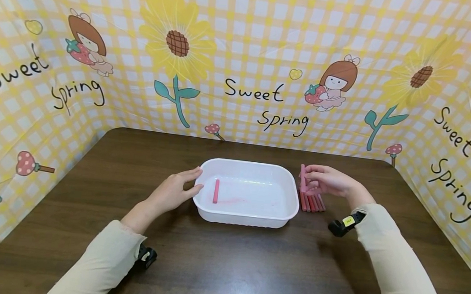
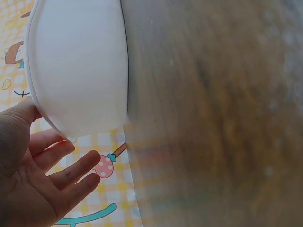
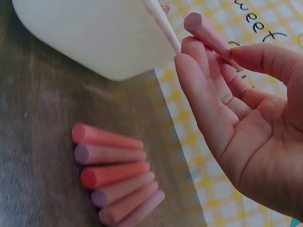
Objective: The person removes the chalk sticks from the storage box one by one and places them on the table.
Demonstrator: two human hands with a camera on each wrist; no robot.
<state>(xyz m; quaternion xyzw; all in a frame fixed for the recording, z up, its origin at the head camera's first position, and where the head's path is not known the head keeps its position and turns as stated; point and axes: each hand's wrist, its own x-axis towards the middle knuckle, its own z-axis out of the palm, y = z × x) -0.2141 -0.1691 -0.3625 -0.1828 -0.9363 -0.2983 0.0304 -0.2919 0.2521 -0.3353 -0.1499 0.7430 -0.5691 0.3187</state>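
Observation:
A white plastic tub [image 1: 244,218] stands mid-table with one pink chalk stick [image 1: 216,191] lying inside and pinkish smears on its bottom. My left hand [image 1: 173,189] touches the tub's left rim, thumb and fingers spread apart; in the left wrist view, two of its fingers are clear of the tub wall [image 2: 80,66]. My right hand [image 1: 325,180] pinches another pink chalk stick [image 3: 208,33] between thumb and fingers, raised beside the tub's right rim. Below that hand, several pink and red chalk sticks [image 3: 116,177] lie side by side on the table.
The dark wooden table [image 1: 227,265] reaches back to a yellow checked cloth [image 1: 247,43] printed with sunflowers and figures, which also rises along both sides. A black wrist camera [image 1: 342,225] hangs under the right sleeve, another camera [image 1: 146,255] under the left.

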